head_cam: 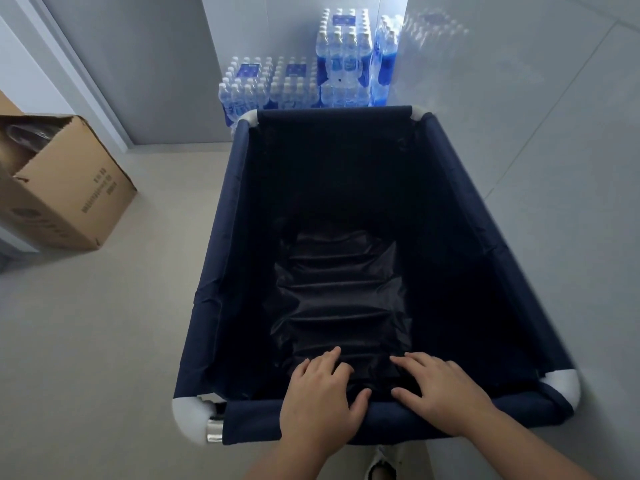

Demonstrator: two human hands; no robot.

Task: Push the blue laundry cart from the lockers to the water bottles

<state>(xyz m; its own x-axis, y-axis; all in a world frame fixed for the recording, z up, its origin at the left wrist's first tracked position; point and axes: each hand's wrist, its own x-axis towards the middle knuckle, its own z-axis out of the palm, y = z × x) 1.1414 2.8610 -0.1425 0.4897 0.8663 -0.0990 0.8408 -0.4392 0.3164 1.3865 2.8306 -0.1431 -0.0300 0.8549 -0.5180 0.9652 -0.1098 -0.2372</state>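
The blue laundry cart (pixel 221 244) fills the middle of the view, a dark navy fabric bin on a frame with white corner joints, and nothing lies inside it. Both my hands rest on its near rim. My left hand (pixel 320 396) lies over the rail with fingers draped inside. My right hand (pixel 440 386) sits beside it in the same way, thumb curled over the rail. Shrink-wrapped packs of water bottles (pixel 311 77) are stacked against the wall just beyond the cart's far edge.
An open cardboard box (pixel 69 188) stands on the floor at the left. A glossy grey wall (pixel 554 133) runs close along the cart's right side. Pale floor (pixel 104 341) lies to the left of the cart. A shoe (pixel 381 465) shows below the rim.
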